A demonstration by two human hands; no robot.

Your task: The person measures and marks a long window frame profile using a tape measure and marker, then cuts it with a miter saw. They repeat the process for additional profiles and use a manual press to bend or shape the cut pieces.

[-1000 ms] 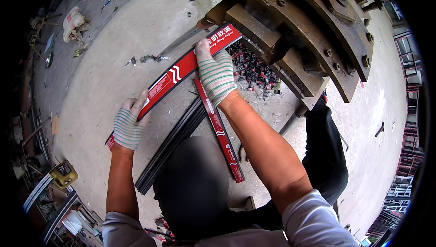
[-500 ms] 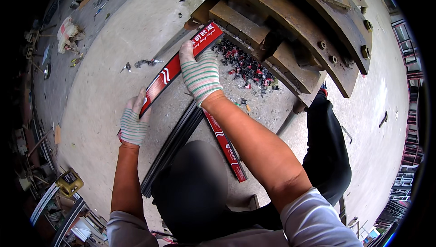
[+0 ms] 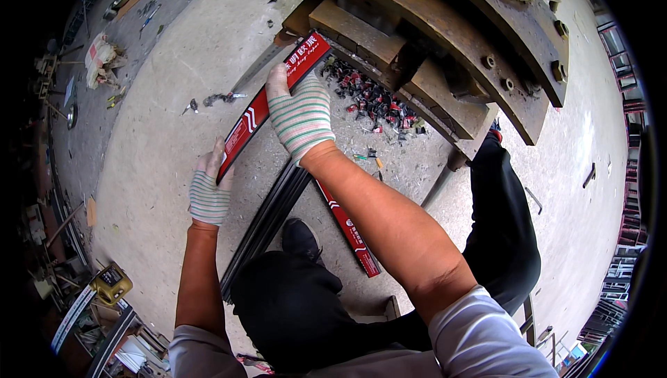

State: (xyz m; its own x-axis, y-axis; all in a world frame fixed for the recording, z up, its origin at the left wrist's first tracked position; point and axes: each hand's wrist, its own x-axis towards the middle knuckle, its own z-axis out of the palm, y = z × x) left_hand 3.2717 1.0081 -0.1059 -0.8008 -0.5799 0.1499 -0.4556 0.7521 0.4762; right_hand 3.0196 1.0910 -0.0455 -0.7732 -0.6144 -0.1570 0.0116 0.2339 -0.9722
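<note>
Concrete workshop floor, one long red printed strip held up in both gloved hands.

Left hand point(image 3: 208, 194) grips the red strip's point(image 3: 267, 103) near end, right hand point(image 3: 300, 115) clamps its middle; a second red strip point(image 3: 347, 225) and black strips point(image 3: 267, 222) lie below, seemingly unhandled, rusty steel frame point(image 3: 445, 23) beyond.

Both the left hand point(image 3: 208, 194) and the right hand point(image 3: 300, 115) wear knitted cloth gloves, striped and slightly fuzzy. They grip a long red sleeve point(image 3: 267, 103) with a glossy, smooth printed skin. Behind it, the curved steel frame point(image 3: 445, 23) looks rusty and rough; below, the concrete floor point(image 3: 160, 149) is matt and gritty.
</note>
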